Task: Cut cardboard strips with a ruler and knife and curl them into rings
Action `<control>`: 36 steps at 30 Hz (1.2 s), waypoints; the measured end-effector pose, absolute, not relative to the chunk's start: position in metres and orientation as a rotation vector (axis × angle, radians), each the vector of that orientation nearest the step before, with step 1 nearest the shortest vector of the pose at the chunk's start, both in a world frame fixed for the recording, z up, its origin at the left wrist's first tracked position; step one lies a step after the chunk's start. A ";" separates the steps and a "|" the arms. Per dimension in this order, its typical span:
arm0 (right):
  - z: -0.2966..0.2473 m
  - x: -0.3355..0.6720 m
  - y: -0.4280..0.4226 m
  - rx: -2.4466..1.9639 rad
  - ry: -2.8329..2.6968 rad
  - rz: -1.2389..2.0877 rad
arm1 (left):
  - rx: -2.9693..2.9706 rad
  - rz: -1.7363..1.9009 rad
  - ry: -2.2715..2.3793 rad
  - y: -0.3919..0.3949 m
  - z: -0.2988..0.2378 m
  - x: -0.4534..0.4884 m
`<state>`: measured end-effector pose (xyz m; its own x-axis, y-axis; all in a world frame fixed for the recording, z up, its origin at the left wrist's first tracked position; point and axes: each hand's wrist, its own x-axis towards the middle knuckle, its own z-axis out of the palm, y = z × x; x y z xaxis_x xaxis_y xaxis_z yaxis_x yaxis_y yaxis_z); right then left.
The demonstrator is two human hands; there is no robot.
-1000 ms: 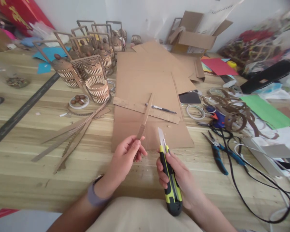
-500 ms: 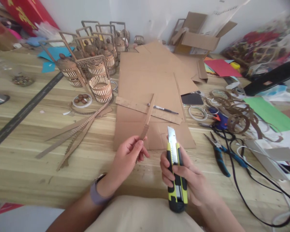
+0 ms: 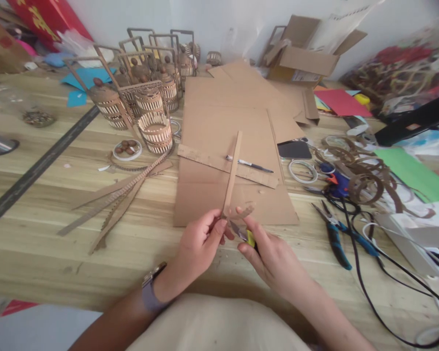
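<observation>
My left hand (image 3: 199, 243) pinches the lower end of a long thin cardboard strip (image 3: 232, 173) that stands up and leans away from me. My right hand (image 3: 274, 256) grips a yellow and black utility knife (image 3: 246, 235). Its blade points left and meets the strip just above my left fingers. A small curl of cardboard (image 3: 244, 211) sticks out to the right at the blade. Both hands hover over the near edge of a flat cardboard sheet (image 3: 219, 126) on the wooden table (image 3: 40, 253).
A wooden ruler (image 3: 201, 157) and a pen (image 3: 247, 164) lie across the sheet. Loose cardboard strips (image 3: 113, 200) lie to the left, cardboard lanterns (image 3: 146, 97) behind them. Blue pliers (image 3: 334, 229), black cables (image 3: 373, 292), tape rolls and coloured paper crowd the right. An open box (image 3: 303, 53) stands at the back.
My right hand has turned the knife from upright to pointing left and brought the blade against the strip. The left hand has raised the strip a little. A curl has been cut loose.
</observation>
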<state>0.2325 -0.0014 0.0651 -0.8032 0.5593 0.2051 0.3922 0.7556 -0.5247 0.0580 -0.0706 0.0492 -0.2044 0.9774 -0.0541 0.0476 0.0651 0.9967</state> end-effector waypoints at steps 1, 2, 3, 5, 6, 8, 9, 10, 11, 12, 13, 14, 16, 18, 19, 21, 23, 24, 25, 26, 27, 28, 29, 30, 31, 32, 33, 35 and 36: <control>0.066 0.232 -0.001 -0.724 -2.607 0.673 | 1.139 1.275 1.445 -0.071 0.050 0.058; 0.068 0.231 0.000 -0.723 -2.609 0.690 | 1.176 1.265 1.460 -0.071 0.050 0.059; 0.069 0.230 0.000 -0.727 -2.613 0.714 | 1.210 1.258 1.472 -0.071 0.050 0.059; 0.070 0.229 0.001 -0.738 -2.622 0.747 | 1.267 1.250 1.486 -0.071 0.050 0.059; 0.070 0.229 0.002 -0.736 -2.625 0.749 | 1.290 1.250 1.489 -0.071 0.050 0.059; 0.069 0.228 0.003 -0.723 -2.624 0.749 | 1.327 1.252 1.493 -0.072 0.048 0.060; 0.069 0.228 0.004 -0.719 -2.620 0.747 | 1.339 1.253 1.493 -0.072 0.048 0.060; 0.068 0.228 0.004 -0.716 -2.614 0.747 | 1.346 1.253 1.490 -0.072 0.047 0.060; 0.067 0.228 0.005 -0.714 -2.608 0.746 | 1.348 1.251 1.488 -0.073 0.046 0.061; 0.066 0.228 0.005 -0.717 -2.602 0.743 | 1.347 1.250 1.485 -0.073 0.046 0.061; 0.065 0.227 0.005 -0.720 -2.596 0.737 | 1.344 1.249 1.482 -0.073 0.046 0.060; 0.064 0.227 0.006 -0.720 -2.589 0.731 | 1.341 1.248 1.478 -0.073 0.046 0.060; 0.063 0.228 0.006 -0.721 -2.575 0.745 | 1.339 1.243 1.472 -0.074 0.047 0.060; 0.063 0.228 0.006 -0.714 -2.562 0.791 | 1.335 1.232 1.461 -0.075 0.048 0.059; 0.063 0.229 0.006 -0.706 -2.554 0.819 | 1.331 1.226 1.454 -0.075 0.048 0.059; 0.064 0.229 0.007 -0.685 -2.536 0.873 | 1.329 1.218 1.451 -0.075 0.049 0.058; 0.065 0.230 0.008 -0.664 -2.518 0.918 | 1.334 1.214 1.457 -0.075 0.049 0.058; 0.065 0.229 0.008 -0.655 -2.511 0.936 | 1.340 1.212 1.462 -0.076 0.050 0.058; 0.065 0.229 0.008 -0.647 -2.502 0.947 | 1.346 1.210 1.463 -0.076 0.050 0.058; 0.066 0.229 0.009 -0.644 -2.492 0.954 | 1.352 1.209 1.459 -0.076 0.051 0.058; 0.066 0.229 0.009 -0.644 -2.481 0.956 | 1.359 1.206 1.450 -0.075 0.052 0.057; 0.066 0.229 0.010 -0.646 -2.472 0.955 | 1.368 1.201 1.441 -0.075 0.052 0.057; 0.066 0.229 0.010 -0.649 -2.466 0.953 | 1.371 1.196 1.434 -0.075 0.053 0.057; 0.067 0.229 0.010 -0.655 -2.466 0.952 | 1.369 1.192 1.432 -0.075 0.053 0.057; 0.067 0.230 0.011 -0.661 -2.474 0.950 | 1.358 1.189 1.433 -0.075 0.052 0.057; 0.067 0.230 0.011 -0.670 -2.486 0.946 | 1.337 1.192 1.435 -0.075 0.052 0.058; 0.067 0.230 0.011 -0.678 -2.501 0.935 | 1.305 1.197 1.430 -0.075 0.052 0.058; 0.066 0.231 0.012 -0.689 -2.540 0.892 | 1.218 1.205 1.382 -0.074 0.050 0.059; 0.066 0.232 0.012 -0.688 -2.564 0.865 | 1.172 1.208 1.339 -0.074 0.050 0.059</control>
<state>0.2318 0.0120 0.0662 -0.8216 0.5451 0.1667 0.3328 0.6962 -0.6360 0.0589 -0.0736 0.0500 -0.0880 0.9950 -0.0471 0.0555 0.0521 0.9971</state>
